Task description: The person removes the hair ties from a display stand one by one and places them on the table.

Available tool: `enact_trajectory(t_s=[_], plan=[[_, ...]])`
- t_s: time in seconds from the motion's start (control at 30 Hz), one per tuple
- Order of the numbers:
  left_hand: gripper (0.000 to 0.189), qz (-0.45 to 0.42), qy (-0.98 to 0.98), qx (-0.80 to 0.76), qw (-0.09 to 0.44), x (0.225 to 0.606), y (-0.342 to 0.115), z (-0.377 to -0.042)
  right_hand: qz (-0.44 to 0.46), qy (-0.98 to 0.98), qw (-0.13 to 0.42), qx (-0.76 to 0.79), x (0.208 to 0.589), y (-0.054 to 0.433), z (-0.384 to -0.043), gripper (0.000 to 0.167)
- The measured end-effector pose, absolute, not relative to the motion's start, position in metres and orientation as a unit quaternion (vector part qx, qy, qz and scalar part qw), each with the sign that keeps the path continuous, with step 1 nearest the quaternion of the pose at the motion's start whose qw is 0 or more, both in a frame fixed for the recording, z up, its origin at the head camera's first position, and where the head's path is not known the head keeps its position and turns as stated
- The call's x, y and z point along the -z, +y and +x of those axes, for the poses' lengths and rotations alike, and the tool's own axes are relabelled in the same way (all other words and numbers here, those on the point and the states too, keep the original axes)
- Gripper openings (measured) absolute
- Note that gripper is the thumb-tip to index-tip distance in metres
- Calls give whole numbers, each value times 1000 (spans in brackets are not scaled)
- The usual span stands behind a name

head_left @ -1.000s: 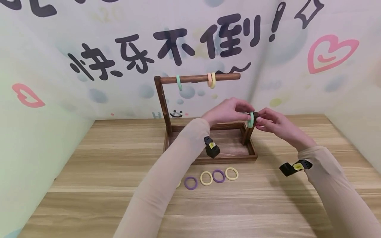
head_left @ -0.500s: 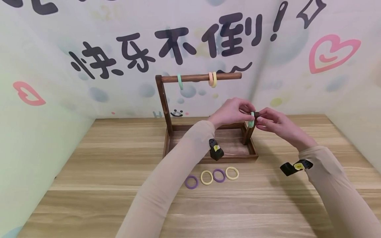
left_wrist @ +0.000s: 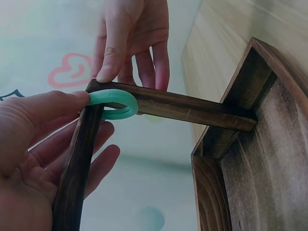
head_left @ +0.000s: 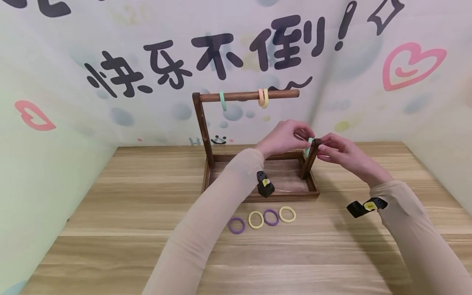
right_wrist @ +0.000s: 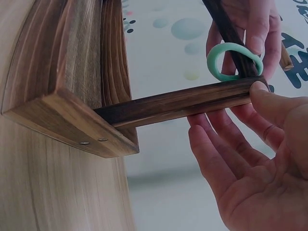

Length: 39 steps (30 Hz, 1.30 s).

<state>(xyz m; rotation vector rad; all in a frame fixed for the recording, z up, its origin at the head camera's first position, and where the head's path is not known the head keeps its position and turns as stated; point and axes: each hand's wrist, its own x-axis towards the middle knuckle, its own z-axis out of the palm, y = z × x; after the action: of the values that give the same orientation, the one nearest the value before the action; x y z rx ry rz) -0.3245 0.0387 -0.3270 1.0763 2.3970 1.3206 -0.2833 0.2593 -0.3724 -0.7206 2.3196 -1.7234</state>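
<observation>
A wooden stand (head_left: 258, 198) has a tray base, a tall post with an upper bar, and a shorter post (head_left: 310, 162) on the right with a lower bar. My left hand (head_left: 285, 137) pinches a mint green ring (left_wrist: 118, 97) with thumb and fingers. In the left wrist view, the ring loops around the dark lower bar (left_wrist: 77, 168), close to where it meets the short post. My right hand (head_left: 341, 153) grips the top of that post, thumb (right_wrist: 272, 103) at its end and fingers underneath. The left forearm hides part of the tray.
Another green ring (head_left: 223, 101), a peach ring (head_left: 260, 98) and a yellow ring (head_left: 265, 99) hang on the upper bar. Purple rings (head_left: 271, 217) and yellow rings (head_left: 287, 207) lie in a row before the stand. A printed cloth (head_left: 147, 123) stands behind.
The green ring has moved left past the top of the short post, onto the lower bar, with the left hand shifting slightly. The right hand has stayed at the post.
</observation>
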Motion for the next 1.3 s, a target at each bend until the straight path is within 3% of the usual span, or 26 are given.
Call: enact_trajectory(t_s=[1.3], plan=[[20,336,808,-476,86,328,-10,-320,-211,796,75,562,371,259,-282,16]])
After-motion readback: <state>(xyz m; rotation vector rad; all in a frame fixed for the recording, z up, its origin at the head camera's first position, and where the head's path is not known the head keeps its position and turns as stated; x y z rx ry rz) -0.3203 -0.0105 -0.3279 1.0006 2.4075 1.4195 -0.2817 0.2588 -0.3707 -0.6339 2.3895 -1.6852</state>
